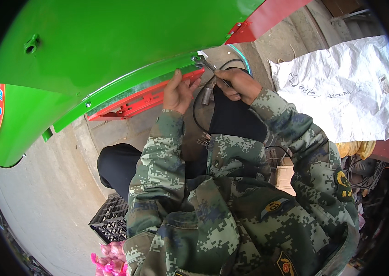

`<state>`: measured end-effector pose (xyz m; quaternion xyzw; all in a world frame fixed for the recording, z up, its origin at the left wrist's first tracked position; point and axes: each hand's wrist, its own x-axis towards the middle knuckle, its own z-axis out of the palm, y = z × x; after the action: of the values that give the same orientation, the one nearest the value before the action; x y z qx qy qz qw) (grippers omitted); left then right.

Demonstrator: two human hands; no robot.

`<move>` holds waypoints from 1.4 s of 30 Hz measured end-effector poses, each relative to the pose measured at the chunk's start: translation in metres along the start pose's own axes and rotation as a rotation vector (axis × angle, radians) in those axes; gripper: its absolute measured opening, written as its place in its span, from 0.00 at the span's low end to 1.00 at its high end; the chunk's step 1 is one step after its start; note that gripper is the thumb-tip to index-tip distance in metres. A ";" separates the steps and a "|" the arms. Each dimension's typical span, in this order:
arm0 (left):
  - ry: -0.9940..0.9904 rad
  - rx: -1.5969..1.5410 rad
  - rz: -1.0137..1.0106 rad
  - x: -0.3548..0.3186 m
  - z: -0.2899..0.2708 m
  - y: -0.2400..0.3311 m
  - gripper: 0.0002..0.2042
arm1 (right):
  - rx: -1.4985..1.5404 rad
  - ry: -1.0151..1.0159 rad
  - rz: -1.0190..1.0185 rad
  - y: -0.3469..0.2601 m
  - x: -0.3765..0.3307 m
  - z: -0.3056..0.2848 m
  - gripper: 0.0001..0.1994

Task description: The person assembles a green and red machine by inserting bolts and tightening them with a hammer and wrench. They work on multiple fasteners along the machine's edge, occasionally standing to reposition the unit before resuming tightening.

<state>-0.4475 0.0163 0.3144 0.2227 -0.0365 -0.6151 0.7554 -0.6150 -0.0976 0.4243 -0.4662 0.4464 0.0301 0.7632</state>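
My right hand [240, 85] is closed around a metal wrench [207, 65]. The wrench's head sits at a bolt [194, 58] near the right end of a green flange [134, 83]. That flange runs along the lower edge of a large green sheet-metal housing [125, 37]. My left hand [179, 95] is at the red slotted metal frame [134, 101] just below the flange, thumb raised and fingers apart; I cannot tell whether its fingertips touch the metal. Another bolt [88, 104] shows near the flange's left end.
A red panel [268, 23] joins the housing at upper right. White woven sheeting [342, 92] with handwriting covers things at right. A black cable [195, 108] loops by my knees. A black plastic crate [109, 221] and pink net bags [111, 257] stand at lower left.
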 end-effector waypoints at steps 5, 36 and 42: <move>-0.008 0.020 0.007 0.000 -0.002 0.000 0.20 | -0.097 -0.121 0.119 -0.022 0.016 -0.024 0.20; 0.037 -0.009 0.013 0.001 0.003 -0.001 0.18 | 0.008 -0.027 -0.035 -0.002 -0.007 -0.001 0.22; 0.028 0.030 -0.002 0.001 -0.002 0.000 0.19 | -0.128 -0.106 -0.007 -0.017 0.015 -0.016 0.21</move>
<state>-0.4464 0.0157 0.3129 0.2427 -0.0350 -0.6120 0.7519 -0.6085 -0.1248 0.4223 -0.5135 0.4009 0.0805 0.7544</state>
